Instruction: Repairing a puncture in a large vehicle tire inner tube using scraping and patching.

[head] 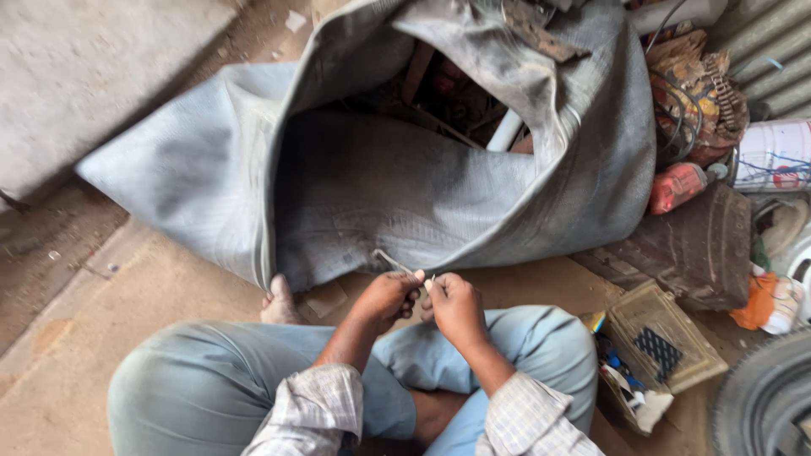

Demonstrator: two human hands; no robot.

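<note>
I sit cross-legged on the ground in light blue trousers. My left hand grips a small metal tool, like pliers or a spanner, whose end points up toward the grey rubber sheet. My right hand is right beside it, fingers pinched on something small and thin at the tool's handle end; what it is I cannot tell. Both hands hover just in front of the lower edge of the big folded grey rubber piece, which stands curled like an open tube.
A bare foot rests by the rubber's edge. An open box of small parts lies at my right, a tyre at the lower right. Rusty scrap, a red can and a white bucket crowd the right side.
</note>
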